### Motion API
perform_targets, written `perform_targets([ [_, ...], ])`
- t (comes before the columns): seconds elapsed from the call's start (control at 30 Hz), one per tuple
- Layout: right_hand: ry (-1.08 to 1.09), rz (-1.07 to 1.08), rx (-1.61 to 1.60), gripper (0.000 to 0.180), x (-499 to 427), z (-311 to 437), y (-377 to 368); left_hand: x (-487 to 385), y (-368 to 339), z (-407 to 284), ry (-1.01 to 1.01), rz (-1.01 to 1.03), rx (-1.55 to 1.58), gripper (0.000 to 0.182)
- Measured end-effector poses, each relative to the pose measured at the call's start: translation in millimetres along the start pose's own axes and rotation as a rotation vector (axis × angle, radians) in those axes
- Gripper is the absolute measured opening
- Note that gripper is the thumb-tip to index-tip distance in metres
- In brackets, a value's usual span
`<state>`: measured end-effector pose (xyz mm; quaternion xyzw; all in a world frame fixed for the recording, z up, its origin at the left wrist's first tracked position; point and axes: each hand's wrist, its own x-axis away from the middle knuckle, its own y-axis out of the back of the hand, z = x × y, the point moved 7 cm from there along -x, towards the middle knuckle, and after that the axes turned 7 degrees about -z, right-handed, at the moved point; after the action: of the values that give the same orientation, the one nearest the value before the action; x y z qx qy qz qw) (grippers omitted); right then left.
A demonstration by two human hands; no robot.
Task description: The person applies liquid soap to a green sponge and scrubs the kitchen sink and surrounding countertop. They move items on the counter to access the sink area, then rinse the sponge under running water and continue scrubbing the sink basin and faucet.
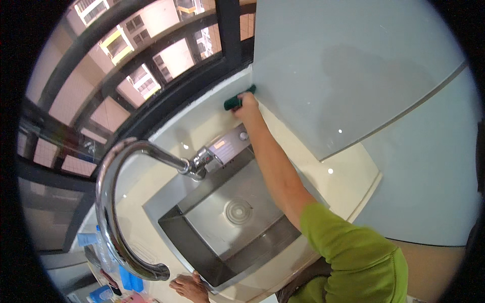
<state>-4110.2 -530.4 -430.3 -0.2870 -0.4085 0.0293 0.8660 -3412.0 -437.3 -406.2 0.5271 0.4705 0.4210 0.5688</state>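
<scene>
My right hand (248,105) grips a dark green scouring pad (233,103) at the back corner, where the low backsplash (212,102) under the window meets a grey side panel (360,68). That arm stretches across the stainless steel sink (212,223), whose round drain (238,211) is in plain sight. My left hand (191,288) rests with nothing in it on the cream countertop (163,242) by the sink's front left corner, thumb near the rim. Between the two hands, a chrome gooseneck faucet (104,200) arches over the counter left of the basin.
A blue sponge-like block (130,279), a clear plastic bottle (104,252), a blue container (101,293) and a pink item (133,298) crowd the lower left. Dark-framed window bars (227,34) rise behind the backsplash. The grey panel's lower edge (394,117) overhangs the counter at right.
</scene>
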Motion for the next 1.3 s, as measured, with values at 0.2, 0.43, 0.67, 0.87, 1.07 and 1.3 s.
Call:
perform_targets([
  [0.2,-0.305,0.043,-0.152,0.033,15.4,-17.1,13.1,-4.8,13.5,-11.6,0.000,0.117,-0.117,0.088],
  [0.43,-0.127,-0.031,-0.478,0.035,1.7,-30.8,15.7,-6.9,0.8,-4.3,-0.178,0.146,-0.280,0.077],
  [0.67,-0.034,-0.560,-0.390,0.032,-28.6,-17.6,12.8,-2.3,-2.4,0.0,-0.299,0.085,-0.240,0.067],
  [0.87,-0.157,-0.286,-0.598,0.005,-13.3,-17.5,2.1,-4.9,5.9,-20.0,-0.499,-0.067,-0.376,0.054],
  [1.07,-0.114,-0.062,-0.472,0.012,-6.5,-12.1,2.2,-3.8,7.2,-17.6,-0.552,-0.170,-0.276,0.043],
  [1.3,0.062,-0.079,-0.244,0.003,11.7,-11.6,18.7,-4.1,5.3,-16.5,-0.536,-0.068,-0.319,0.039],
])
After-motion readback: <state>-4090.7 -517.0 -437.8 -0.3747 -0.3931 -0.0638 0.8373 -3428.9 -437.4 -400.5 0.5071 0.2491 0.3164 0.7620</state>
